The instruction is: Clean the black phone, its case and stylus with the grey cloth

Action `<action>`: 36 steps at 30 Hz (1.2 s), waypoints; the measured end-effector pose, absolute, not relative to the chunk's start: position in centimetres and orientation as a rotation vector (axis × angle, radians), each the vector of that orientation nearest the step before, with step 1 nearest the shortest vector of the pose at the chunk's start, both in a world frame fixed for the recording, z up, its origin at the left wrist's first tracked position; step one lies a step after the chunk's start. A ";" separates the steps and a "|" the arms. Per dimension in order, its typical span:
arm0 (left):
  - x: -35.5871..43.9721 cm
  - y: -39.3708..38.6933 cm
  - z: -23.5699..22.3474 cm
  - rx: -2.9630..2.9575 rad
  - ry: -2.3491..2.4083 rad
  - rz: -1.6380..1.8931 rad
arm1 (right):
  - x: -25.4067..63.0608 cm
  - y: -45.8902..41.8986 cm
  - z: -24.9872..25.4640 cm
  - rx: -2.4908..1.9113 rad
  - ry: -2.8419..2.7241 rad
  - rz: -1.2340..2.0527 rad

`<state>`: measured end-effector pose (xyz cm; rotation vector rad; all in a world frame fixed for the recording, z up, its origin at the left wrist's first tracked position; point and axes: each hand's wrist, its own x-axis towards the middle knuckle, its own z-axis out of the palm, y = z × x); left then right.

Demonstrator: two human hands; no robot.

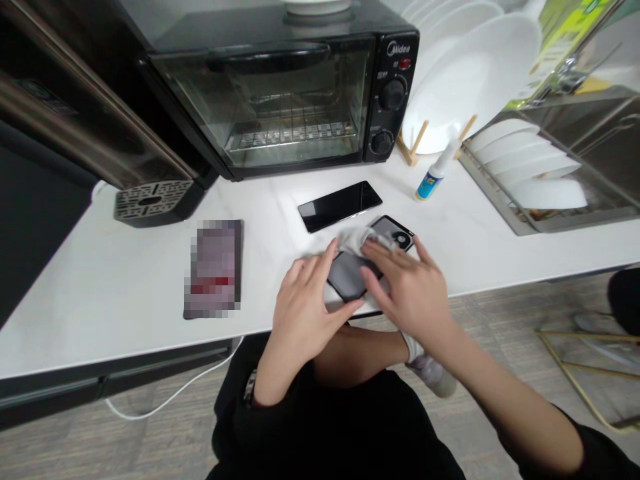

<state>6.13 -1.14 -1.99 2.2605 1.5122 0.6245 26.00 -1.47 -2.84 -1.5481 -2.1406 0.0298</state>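
Note:
On the white counter in front of me lies a phone case (345,275) with a black rim, a greyish back and a round camera area at its far right corner. My left hand (306,307) grips its near left end, thumb along the near edge and fingers at the far edge. A crumpled whitish cloth (354,240) sits on the case, under the fingers of my right hand (413,287), which press it against the back. Just beyond lies a black smartphone (340,205), screen up. A small spray bottle (434,175) with a blue label stands farther right.
A black toaster oven (295,100) stands at the back, beside a drink dispenser (155,200) at left. A flat blurred-out object (215,267) lies on the left. White plates (470,80) lean in a wooden rack; more dishes (525,160) sit at the sink (500,193).

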 end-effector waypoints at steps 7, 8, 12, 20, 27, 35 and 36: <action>5.9 -1.1 -2.1 2.280 1.456 0.646 | 23.5 -2.6 -2.9 -1.473 -2.193 0.005; 5.8 -1.1 -2.1 2.286 1.443 0.645 | 22.7 -3.8 -2.9 -1.399 -2.241 0.062; 5.9 -1.0 -2.0 2.260 1.453 0.633 | 24.0 -5.4 -2.6 -1.302 -2.289 0.190; 6.3 -1.1 -1.7 2.249 1.500 0.625 | 28.7 0.2 -3.0 -1.579 -2.132 -0.102; 5.9 -1.1 -2.0 2.281 1.437 0.630 | 23.8 -4.2 -3.0 -1.207 -2.353 0.180; 6.3 -1.0 -1.9 2.259 1.497 0.637 | 27.8 0.6 -2.9 -1.622 -2.114 -0.079; 6.2 -1.0 -2.0 2.265 1.495 0.643 | 26.8 0.2 -2.8 -1.587 -2.138 -0.060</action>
